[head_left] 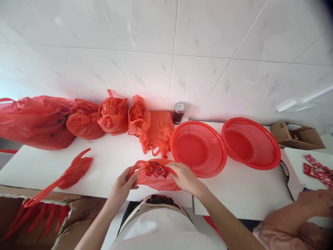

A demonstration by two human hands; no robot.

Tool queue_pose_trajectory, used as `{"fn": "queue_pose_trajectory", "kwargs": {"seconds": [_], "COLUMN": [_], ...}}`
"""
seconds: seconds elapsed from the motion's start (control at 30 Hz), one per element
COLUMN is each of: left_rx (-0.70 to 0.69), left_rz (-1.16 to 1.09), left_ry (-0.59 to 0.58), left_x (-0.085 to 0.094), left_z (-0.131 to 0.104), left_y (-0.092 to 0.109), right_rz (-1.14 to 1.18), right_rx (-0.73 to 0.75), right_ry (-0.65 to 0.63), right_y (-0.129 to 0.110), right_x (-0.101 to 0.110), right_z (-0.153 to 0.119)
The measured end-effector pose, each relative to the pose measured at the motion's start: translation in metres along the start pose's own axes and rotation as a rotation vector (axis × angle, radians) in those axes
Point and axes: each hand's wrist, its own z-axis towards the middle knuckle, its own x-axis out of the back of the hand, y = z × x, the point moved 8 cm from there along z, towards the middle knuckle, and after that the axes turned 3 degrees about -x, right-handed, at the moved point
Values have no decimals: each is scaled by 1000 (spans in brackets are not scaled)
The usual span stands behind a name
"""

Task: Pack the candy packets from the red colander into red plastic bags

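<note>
A red plastic bag point(158, 184) lies at the table's front edge, its mouth spread open toward me. Several small red printed packets point(157, 171) show inside it. With fingers closed, my left hand point(128, 179) grips the bag's left edge. On the opposite side, my right hand point(183, 176) has its fingers curled over the right edge, close to the packets; its fingertips are partly hidden. Just beyond sits a stack of flattened red bags point(157, 130).
Filled red bags point(113, 116) line the wall. Left lies a tied red bag point(76, 172) above a cardboard box point(75, 222). Two red baskets point(199, 173) point(275, 156) and a dark jar point(178, 114) stand right. Another person's arm point(293, 211) is near packets point(316, 170).
</note>
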Motion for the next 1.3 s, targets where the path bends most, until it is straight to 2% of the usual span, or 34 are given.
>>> {"fn": "queue_pose_trajectory", "kwargs": {"seconds": [0.13, 0.23, 0.33, 0.4, 0.47, 0.6, 0.67, 0.77, 0.83, 0.9, 1.0, 1.1, 1.13, 1.2, 1.3], "left_rx": [-1, -3, -31, -62, -111, -277, -368, -447, -441, -408, -385, -406, -395, -329, -202], "left_rz": [7, 12, 41, 73, 96, 252, 300, 163, 47, 40, 173, 221, 206, 160, 95], "left_ry": [39, 60, 79, 88, 116, 129, 52, -219, -409, -510, -546, -568, -570, -551, -538], "left_x": [30, 42, 53, 60, 67, 70, 63, 39, 18, -4, -37, -62, -66, -65, -56], "left_z": [2, -6, -21, -31, -39, -48, -52, -57, -59, -59, -59, -65, -66, -65, -59], "left_y": [-13, -6, 15, 31, 45, 66, 73, 75, 70, 61, 49, 51, 53, 54, 49], "right_rz": [-302, -343, -169, -4, 104, 51, 79, 191, 210, 223, 282, 364, 386, 397, 326], "right_rx": [-75, -155, -173, -130, -65, 19, 63, 134, 168, 227, 360, 462, 482, 485, 399], "right_ry": [-109, -111, 6, 92, 114, 157, 144, 65, 80, 77, -3, -124, -146, -109, 4], "right_y": [21, 28, 12, -6, -23, -43, -52, -71, -86, -106, -143, -175, -181, -182, -161], "right_x": [14, 29, 57, 77, 88, 101, 102, 97, 93, 83, 57, 32, 29, 32, 40], "right_z": [-31, -45, -54, -58, -60, -59, -58, -56, -53, -49, -45, -45, -44, -40, -30]}}
